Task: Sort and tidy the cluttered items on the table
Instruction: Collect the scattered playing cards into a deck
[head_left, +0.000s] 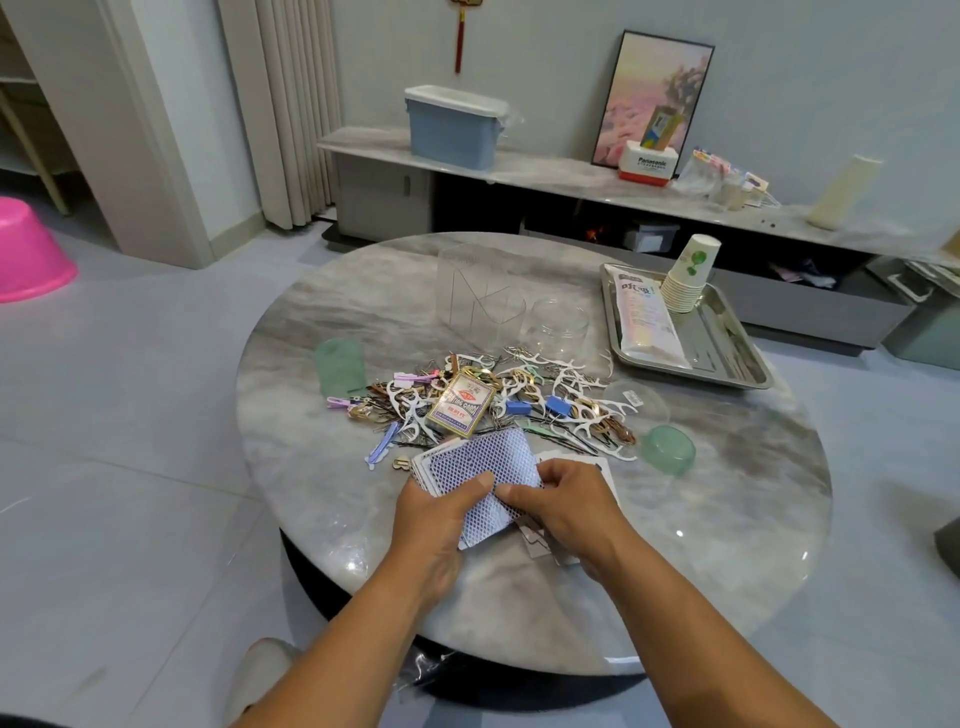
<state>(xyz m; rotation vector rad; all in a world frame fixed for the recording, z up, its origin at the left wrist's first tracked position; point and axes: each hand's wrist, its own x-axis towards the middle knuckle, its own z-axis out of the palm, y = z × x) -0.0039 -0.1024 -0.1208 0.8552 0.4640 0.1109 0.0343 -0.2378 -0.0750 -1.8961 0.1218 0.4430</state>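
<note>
Early going, by the look of it. Only the playing cards (480, 480) gathered so far: a loose fan of blue lattice-backed cards held just above the near part of the table (701, 545). Left hand (441, 506) curled under the stack, thumb pressed on top; right hand (566, 512) pinching the near edge, fingers bent. A few more cards lying flat on the marble beneath and beside the right hand.

Still plenty left. Card box (460, 404), glossy printed carton, sitting on the heap (519, 397) in the middle: white forked plastic floss picks, thin dark hairpins, pastel clips, small blue blocks, all tangled. Looks fiddly, light, easy to scatter.

Containers waiting unfilled, apparently: a tall clear box (480, 299), a round clear jar (560, 325), two translucent green lids (667, 449) at either side of the pile. Steel tray (727, 364) at the far right, shiny and rimmed, carrying stacked paper cups (688, 275) and a long wrapped packet. Table top polished grey marble, round, reflective.
</note>
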